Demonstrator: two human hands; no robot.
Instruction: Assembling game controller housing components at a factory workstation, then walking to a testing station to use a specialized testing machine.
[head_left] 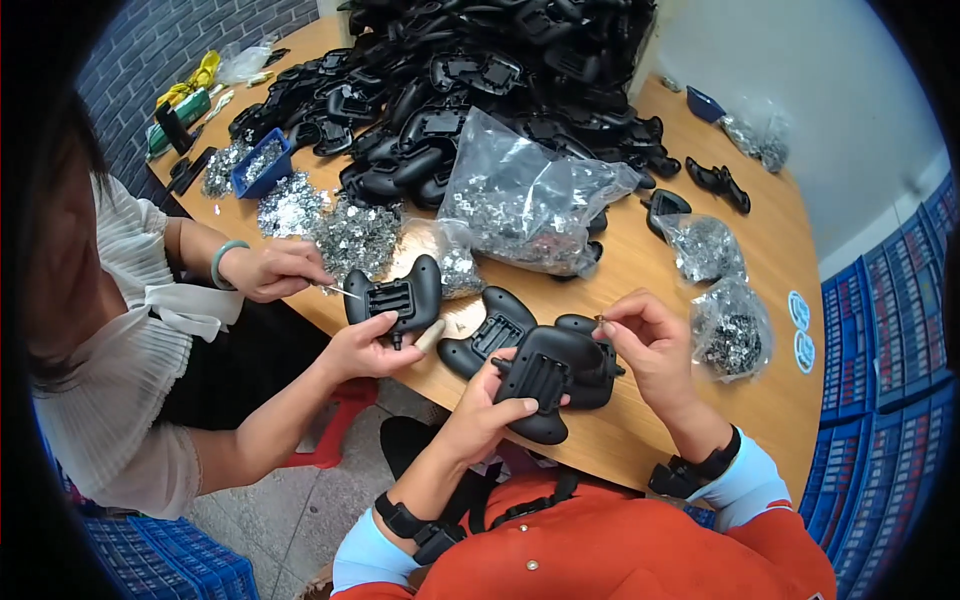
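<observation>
Controller shell (572, 350) is clasped by left hand (478, 418) between thumb and curled fingers, compartment (541, 382) upward. Tiny metallic-looking piece (600, 319) is pinched between fingertips of right hand (650, 345). Piece fitting seems underway; careful alignment over compartment is presumably needed.
</observation>
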